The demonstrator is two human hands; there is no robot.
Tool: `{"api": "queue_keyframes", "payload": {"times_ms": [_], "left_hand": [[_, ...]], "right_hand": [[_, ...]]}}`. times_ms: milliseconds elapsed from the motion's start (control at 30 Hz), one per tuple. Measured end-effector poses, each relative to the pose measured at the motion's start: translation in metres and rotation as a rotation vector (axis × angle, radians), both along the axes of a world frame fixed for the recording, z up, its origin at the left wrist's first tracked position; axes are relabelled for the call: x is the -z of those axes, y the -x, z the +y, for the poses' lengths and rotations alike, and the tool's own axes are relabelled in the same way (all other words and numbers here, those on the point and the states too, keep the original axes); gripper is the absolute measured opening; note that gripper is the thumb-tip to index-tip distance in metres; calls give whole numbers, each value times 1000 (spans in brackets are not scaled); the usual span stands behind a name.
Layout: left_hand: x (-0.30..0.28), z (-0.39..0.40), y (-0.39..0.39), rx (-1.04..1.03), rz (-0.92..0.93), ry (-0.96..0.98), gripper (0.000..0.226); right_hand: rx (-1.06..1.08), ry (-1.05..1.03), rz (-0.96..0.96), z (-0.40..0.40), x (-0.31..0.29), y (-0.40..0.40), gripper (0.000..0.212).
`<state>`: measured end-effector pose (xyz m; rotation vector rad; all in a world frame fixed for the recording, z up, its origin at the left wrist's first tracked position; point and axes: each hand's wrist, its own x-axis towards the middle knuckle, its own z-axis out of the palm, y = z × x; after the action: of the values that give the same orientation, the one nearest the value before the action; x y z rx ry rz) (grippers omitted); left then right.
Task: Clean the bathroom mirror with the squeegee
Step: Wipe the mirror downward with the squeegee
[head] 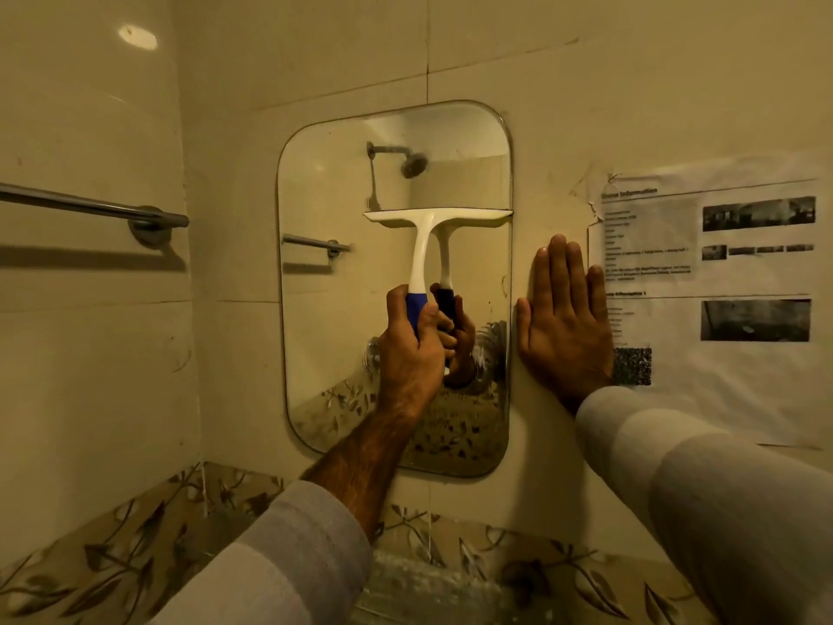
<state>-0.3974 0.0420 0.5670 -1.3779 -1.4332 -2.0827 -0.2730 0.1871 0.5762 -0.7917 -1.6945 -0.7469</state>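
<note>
**Squeegee blade flat on the mirror, midway up**

The left hand reaches up from a grey sleeve, fingers wrapped tight round the blue grip of the squeegee. The right hand lies flat on the tiled wall just beside the mirror, fingers straight and pointing up, holding nothing. The squeegee's handle runs nearly upright, leaning slightly right; its white blade lies level across the mirror's right half, reaching the right edge. Smears cloud the lower glass

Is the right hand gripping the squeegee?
No, the right hand lies flat on the wall; the left hand grips the squeegee.
</note>
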Motion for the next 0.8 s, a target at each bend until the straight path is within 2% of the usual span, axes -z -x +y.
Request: {"api": "queue_keyframes", "payload": {"times_ms": [433,667,800], "left_hand": [[79,-5,-4,-32,27,24,24],[117,-8,-9,-22,-4,58,16],[139,-7,-12,-51,-38,76,20]], "right_hand": [[-2,-32,-3,1,1,-1,65],[-13,-54,12,0,1,0,64],[-9,-52,2,1,1,0,65]]}}
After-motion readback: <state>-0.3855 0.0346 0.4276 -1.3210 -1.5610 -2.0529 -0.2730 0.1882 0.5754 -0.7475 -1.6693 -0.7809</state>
